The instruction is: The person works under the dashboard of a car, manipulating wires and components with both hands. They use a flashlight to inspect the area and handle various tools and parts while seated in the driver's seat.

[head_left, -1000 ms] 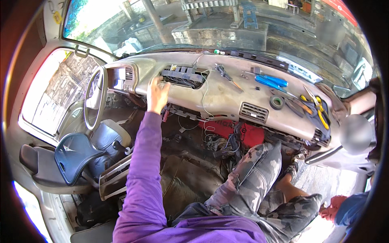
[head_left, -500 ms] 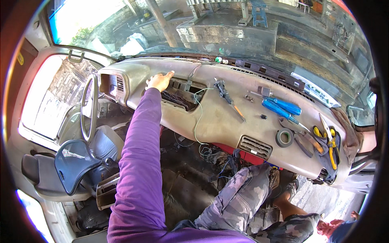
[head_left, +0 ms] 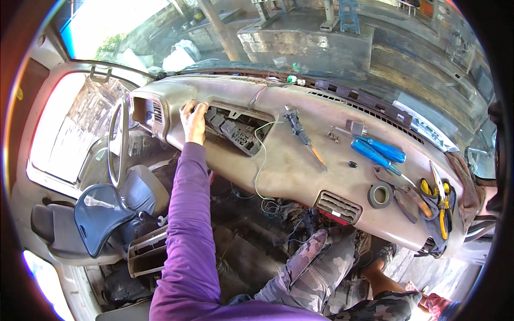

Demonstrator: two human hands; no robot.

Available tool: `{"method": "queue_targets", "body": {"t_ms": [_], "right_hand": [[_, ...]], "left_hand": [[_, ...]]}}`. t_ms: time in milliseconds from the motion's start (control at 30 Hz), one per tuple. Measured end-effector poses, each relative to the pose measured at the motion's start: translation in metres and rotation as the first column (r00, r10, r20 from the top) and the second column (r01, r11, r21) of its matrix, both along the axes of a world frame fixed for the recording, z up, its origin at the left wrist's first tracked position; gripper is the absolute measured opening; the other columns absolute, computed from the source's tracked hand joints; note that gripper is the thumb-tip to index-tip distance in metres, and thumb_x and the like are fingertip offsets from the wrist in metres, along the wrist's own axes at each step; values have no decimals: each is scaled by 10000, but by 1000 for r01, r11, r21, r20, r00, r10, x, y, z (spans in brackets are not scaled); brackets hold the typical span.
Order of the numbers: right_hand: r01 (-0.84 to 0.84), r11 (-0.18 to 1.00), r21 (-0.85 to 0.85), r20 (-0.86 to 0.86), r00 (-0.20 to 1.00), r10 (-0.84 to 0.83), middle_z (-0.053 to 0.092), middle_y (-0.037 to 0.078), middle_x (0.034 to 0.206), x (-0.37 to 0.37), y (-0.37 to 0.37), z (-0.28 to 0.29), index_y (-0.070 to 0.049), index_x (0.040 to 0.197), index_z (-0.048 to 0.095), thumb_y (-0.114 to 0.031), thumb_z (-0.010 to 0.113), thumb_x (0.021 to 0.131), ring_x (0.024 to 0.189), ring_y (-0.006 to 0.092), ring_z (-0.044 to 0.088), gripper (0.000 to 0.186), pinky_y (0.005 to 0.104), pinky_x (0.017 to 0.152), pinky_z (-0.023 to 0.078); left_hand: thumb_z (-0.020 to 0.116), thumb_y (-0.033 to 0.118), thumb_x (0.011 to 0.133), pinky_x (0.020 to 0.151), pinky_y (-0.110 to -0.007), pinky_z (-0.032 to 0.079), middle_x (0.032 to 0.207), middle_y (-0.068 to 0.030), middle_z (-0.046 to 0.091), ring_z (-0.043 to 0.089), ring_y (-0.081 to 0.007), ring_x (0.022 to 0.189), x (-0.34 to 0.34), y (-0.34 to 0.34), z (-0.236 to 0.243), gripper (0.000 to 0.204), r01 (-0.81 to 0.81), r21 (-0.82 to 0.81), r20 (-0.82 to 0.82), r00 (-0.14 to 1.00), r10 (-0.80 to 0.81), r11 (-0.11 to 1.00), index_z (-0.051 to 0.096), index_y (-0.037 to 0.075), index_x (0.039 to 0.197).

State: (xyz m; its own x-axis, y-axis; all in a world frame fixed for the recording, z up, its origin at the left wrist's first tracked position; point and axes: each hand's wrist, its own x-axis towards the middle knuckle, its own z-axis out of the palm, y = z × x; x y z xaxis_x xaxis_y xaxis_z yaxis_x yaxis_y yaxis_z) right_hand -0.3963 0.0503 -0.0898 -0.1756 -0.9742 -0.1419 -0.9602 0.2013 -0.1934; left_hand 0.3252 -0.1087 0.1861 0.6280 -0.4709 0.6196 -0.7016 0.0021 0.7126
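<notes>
My left hand [head_left: 194,122], at the end of a purple sleeve, is at the left edge of a rectangular opening [head_left: 256,111] in the beige dashboard. Its fingers are curled round the left end of a dark fuse box [head_left: 230,131], which lies tilted in that opening with its blocky sockets facing up. The hand hides that end of the box. A thin pale wire [head_left: 258,176] runs from a black tool with an orange tip [head_left: 305,136], past the opening, down to the footwell. My right hand is not in view.
On the dashboard [head_left: 289,171] lie blue-handled screwdrivers [head_left: 377,152], a tape roll [head_left: 380,195], yellow-handled pliers [head_left: 443,206] and a small black piece [head_left: 352,164]. A steering wheel [head_left: 115,142] stands at left. Loose wires hang in the footwell. My camouflage-clad legs [head_left: 310,267] are below.
My left hand has moved slightly left and down, its fingers now curled. The fuse box has come up into the opening, where dark wires showed before. The view has shifted slightly.
</notes>
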Motion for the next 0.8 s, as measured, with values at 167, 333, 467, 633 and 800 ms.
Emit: {"method": "queue_targets", "body": {"t_ms": [167, 333, 467, 633, 800], "right_hand": [[-2, 1000, 2, -13, 1000, 2, 347, 86, 1520, -2, -3, 1, -82, 1437, 456, -129, 527, 867, 1432, 270, 277, 577, 536, 1118, 245], [-6, 1000, 0, -20, 1000, 6, 356, 89, 1511, -4, -2, -1, -80, 1432, 460, -128, 530, 868, 1425, 273, 287, 571, 531, 1114, 252], [1, 1000, -2, -31, 1000, -1, 364, 92, 1505, -3, -4, 1, -78, 1428, 463, -128, 532, 869, 1419, 275, 295, 566, 527, 1110, 258], [23, 1000, 0, -40, 999, -23, 373, 96, 1496, -6, -1, 2, -76, 1423, 468, -127, 535, 870, 1412, 277, 305, 560, 523, 1106, 266], [29, 999, 13, -33, 999, -29, 382, 100, 1488, -3, -1, 1, -74, 1418, 472, -127, 537, 871, 1405, 280, 315, 554, 518, 1101, 273]], "left_hand": [[710, 168, 802, 774, -301, 429, 866, -56, 578, 540, -156, 808, -9, 12, -10, 188, 0, -536, -217, 966, -138, 844, 635, 11, 731], [733, 55, 806, 830, -297, 446, 921, -34, 589, 555, -135, 856, -8, 25, -20, 93, -54, -737, -211, 965, -153, 674, 643, 32, 797], [749, 9, 785, 839, -311, 457, 1006, -40, 572, 553, -154, 935, -11, 27, -18, 303, -256, -759, -430, 888, -165, 598, 596, 14, 1046], [696, 21, 821, 823, -310, 463, 1046, -44, 563, 551, -169, 942, 4, 33, -23, 362, -181, -763, -546, 694, -469, 620, 566, 32, 1159], [626, 184, 899, 849, -343, 467, 1109, -67, 587, 560, -197, 965, 32, 38, -28, 322, -98, -586, -662, 631, -405, 804, 600, 44, 1188]]}}
